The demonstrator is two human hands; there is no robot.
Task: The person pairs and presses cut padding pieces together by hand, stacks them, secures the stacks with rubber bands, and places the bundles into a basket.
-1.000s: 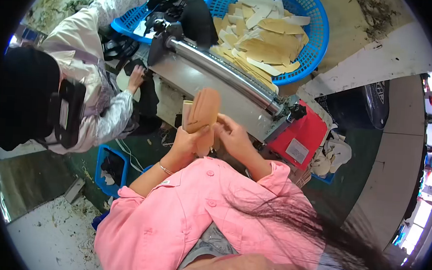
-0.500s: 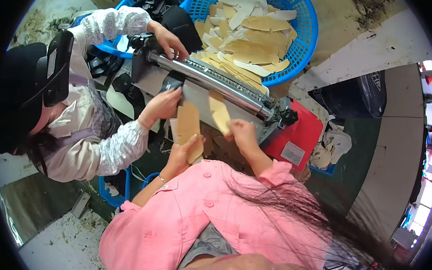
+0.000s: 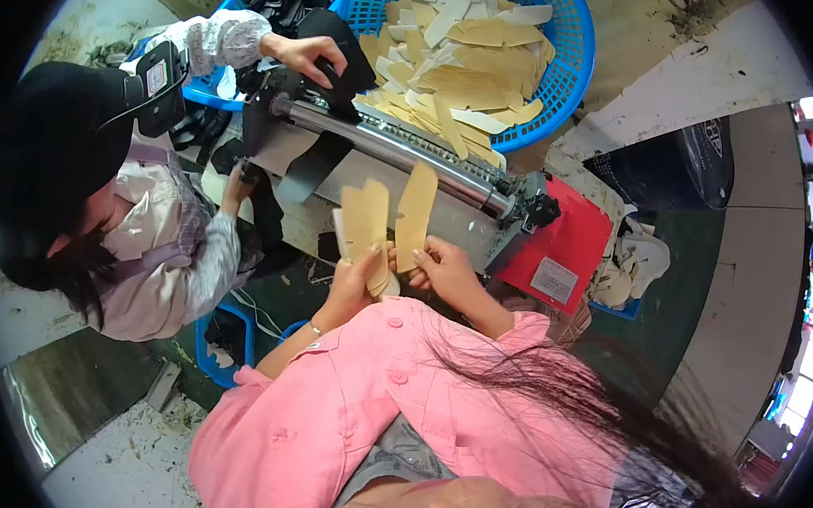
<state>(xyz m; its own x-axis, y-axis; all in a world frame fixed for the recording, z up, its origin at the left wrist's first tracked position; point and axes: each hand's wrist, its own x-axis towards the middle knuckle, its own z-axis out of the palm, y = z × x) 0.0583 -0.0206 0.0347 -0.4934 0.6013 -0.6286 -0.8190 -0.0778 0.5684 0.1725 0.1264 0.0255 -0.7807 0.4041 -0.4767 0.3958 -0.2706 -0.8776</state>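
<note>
My left hand [image 3: 352, 283] is closed round a stack of tan pieces [image 3: 364, 222] that fan upward, with a pale edge showing on the left. Close beside it, my right hand [image 3: 441, 267] pinches a single tan piece [image 3: 415, 213], held upright just in front of the roller machine. The machine's metal roller [image 3: 393, 152] runs diagonally beyond both hands. A black piece [image 3: 313, 168] lies at the roller's left part, on the near side. Behind the roller, many tan and white pieces [image 3: 480, 74] fill a blue basket [image 3: 575, 56].
At the left, a co-worker in a black cap [image 3: 63, 135] has one hand [image 3: 311, 58] on black material behind the roller and the other low beside the machine. A red panel [image 3: 568, 244] adjoins the machine's right end. Blue containers with scraps stand on the floor.
My right hand's earlier piece has left it; a similar piece now lies behind the roller, and the hand holds another. The co-worker's hands moved off the roller front, and the black piece is partway through.
</note>
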